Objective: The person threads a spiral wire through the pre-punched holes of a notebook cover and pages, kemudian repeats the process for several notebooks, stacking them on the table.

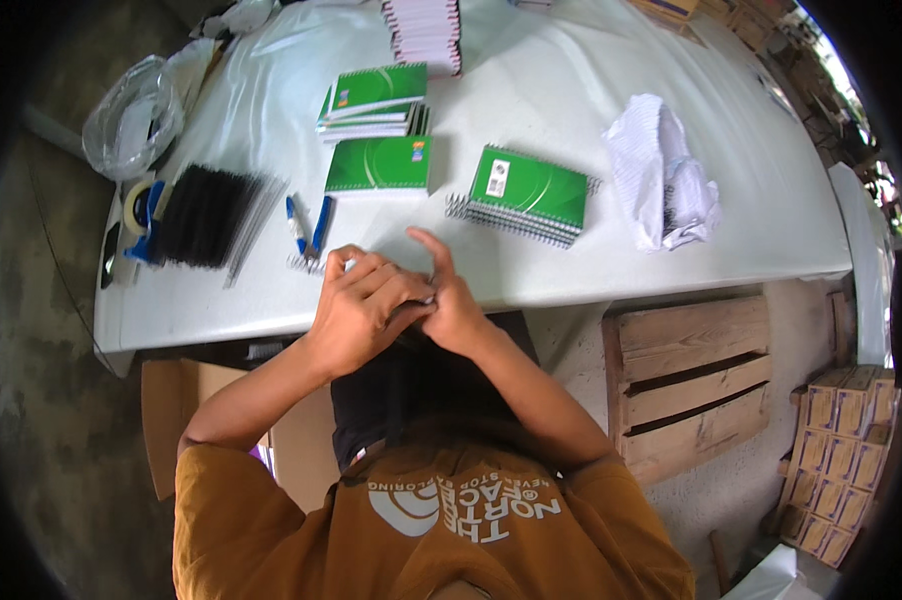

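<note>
My hands meet just in front of the table's near edge. My left hand [359, 308] is closed, its fingertips pinched against the fingers of my right hand [455, 308]. One finger of the right hand sticks up while the others curl in. Whatever lies between them is hidden; only a small shiny spot shows. Right beyond the left hand lie blue-handled pliers [321, 228], with loose bits of wire coil [301, 263] by their jaws. Farther off are a green spiral notebook [379, 166] and a stack of green notebooks [533, 190] with wire coils sticking out.
Another green notebook pile [381, 92] stands behind, near a stack of white pads [423, 35]. Black binding coils [211, 215] and a blue tape dispenser [147, 222] sit at left. Crumpled white cloth [659, 180] lies at right. Below are a wooden pallet [691, 375] and cardboard box [171, 415].
</note>
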A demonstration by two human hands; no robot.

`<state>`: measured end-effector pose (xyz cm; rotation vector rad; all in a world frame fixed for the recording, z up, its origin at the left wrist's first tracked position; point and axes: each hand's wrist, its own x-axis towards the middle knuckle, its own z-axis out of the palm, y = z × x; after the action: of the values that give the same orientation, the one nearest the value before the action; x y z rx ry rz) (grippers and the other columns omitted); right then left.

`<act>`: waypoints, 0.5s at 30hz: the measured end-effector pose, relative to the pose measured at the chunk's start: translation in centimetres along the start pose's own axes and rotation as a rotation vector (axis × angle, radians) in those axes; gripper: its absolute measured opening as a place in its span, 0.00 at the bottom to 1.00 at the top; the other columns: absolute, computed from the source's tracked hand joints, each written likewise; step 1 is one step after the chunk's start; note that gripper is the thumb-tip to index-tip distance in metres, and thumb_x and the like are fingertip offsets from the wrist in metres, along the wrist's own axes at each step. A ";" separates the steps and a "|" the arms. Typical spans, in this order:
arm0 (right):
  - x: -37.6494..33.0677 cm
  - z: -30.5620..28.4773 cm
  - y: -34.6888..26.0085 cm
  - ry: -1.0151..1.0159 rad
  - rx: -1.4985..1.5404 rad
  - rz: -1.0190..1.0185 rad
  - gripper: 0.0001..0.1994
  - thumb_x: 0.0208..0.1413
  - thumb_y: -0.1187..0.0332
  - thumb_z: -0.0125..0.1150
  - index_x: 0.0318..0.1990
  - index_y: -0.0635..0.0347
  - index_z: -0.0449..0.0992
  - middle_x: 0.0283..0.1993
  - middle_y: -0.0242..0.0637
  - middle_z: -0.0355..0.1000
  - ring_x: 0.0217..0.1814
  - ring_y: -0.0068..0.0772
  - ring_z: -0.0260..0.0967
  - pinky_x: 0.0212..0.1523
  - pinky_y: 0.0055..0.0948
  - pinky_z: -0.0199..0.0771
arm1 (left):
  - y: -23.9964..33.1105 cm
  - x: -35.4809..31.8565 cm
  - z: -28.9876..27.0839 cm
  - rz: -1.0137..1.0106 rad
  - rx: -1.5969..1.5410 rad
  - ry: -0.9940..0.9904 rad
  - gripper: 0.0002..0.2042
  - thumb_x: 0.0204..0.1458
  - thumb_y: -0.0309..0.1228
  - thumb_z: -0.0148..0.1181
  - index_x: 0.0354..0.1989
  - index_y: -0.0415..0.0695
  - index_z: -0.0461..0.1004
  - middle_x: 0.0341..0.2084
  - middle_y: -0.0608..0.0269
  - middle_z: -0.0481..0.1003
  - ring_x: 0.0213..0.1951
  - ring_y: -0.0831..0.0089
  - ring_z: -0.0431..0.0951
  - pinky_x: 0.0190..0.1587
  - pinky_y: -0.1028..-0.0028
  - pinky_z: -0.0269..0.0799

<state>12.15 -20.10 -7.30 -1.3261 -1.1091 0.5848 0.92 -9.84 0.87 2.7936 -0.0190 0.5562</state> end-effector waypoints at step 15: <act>0.2 -0.6 -1.1 -0.045 0.021 0.014 0.35 0.49 0.80 0.53 0.64 0.52 0.44 0.30 0.55 0.71 0.36 0.62 0.70 0.35 0.44 0.68 | 1.4 2.3 -2.0 0.002 0.132 -0.027 0.08 0.39 0.31 0.67 0.29 0.49 0.75 0.25 0.69 0.75 0.31 0.69 0.74 0.45 0.66 0.58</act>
<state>12.50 -20.41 -6.10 -1.3084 -1.1284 0.6376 2.20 -10.48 3.89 2.9297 0.0098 0.5393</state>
